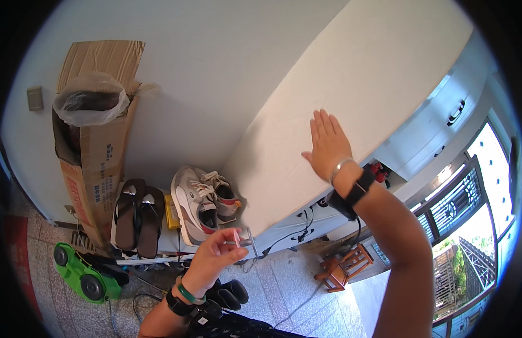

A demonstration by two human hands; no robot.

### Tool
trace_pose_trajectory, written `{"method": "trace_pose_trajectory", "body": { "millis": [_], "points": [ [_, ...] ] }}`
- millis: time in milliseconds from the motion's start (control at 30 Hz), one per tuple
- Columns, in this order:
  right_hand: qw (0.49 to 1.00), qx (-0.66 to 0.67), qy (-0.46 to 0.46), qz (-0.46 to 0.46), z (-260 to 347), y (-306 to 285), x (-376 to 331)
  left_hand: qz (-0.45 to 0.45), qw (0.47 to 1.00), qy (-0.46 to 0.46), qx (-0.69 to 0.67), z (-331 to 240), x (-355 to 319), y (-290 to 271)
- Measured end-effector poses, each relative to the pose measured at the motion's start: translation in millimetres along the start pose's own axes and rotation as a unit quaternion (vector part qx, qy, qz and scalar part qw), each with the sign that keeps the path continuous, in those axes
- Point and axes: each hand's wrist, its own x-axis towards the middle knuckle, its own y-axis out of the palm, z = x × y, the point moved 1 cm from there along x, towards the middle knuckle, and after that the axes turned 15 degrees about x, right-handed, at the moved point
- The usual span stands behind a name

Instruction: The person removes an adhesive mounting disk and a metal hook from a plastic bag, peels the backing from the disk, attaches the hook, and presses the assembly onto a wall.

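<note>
My right hand (328,141) lies flat, fingers stretched, against the broad white side panel (351,73) of a cabinet. It holds nothing. Lower and to the left, my left hand (213,259) pinches a small pink strip (237,238) between thumb and fingers. Just beyond those fingertips is a thin, pale rod-like piece (252,242); whether it belongs to the strip or to the cabinet edge, I cannot tell. Behind this hand stand grey and white sneakers (196,203) on a low shelf.
Brown flip-flops (140,211) and a yellow box (172,212) share the shelf. A tall cardboard box (97,169) leans at the left wall, a green wheeled machine (83,273) below it. Black cables (292,236) run along the cabinet; a wooden stool (345,267) stands beyond.
</note>
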Motion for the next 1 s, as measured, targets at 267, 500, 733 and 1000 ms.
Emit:
{"method": "trace_pose_trajectory", "body": {
  "millis": [267,500,733,1000],
  "points": [
    [0.953,0.16,-0.223,0.125,64.7,48.1,-36.1,-0.024,0.999,0.027,0.038,-19.8,-0.6,-9.8],
    [0.737,0.667,-0.106,-0.021,21.1,-5.6,-96.2,0.068,0.994,0.069,0.059,-60.9,52.8,-0.5],
    [0.531,0.847,-0.035,-0.013,6.1,-29.7,-103.4,0.298,0.948,0.08,-0.083,-60.6,92.9,27.4],
    [0.721,0.649,-0.163,-0.179,-1.4,-48.5,-101.6,0.343,0.935,0.018,-0.094,-65.9,99.4,42.5]
  ]
}}
